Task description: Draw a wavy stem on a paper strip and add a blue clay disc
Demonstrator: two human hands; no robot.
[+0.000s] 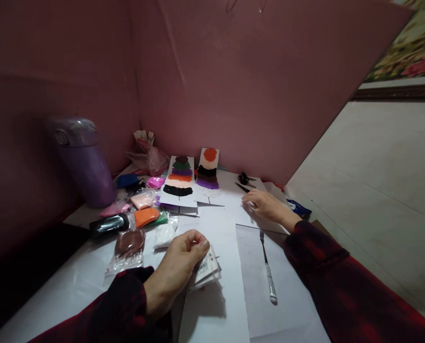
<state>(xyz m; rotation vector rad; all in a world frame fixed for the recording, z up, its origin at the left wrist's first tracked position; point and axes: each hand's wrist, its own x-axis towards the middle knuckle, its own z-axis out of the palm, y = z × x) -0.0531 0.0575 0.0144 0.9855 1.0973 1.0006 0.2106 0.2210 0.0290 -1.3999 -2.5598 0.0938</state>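
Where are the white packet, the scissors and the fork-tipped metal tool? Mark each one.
white packet [208, 267], head view, on its printed face.
scissors [246, 179], head view, on the dark handles.
fork-tipped metal tool [265, 251], head view, on the thin shaft.

**White table, covered in craft supplies**

The white table carries paper sheets under both hands. A metal tool lies between the left hand and the right hand. Clay packets and a purple flask sit beyond the left hand, and scissors lie just past the right.

Two swatch cards, one metal tool, one flask (purple)
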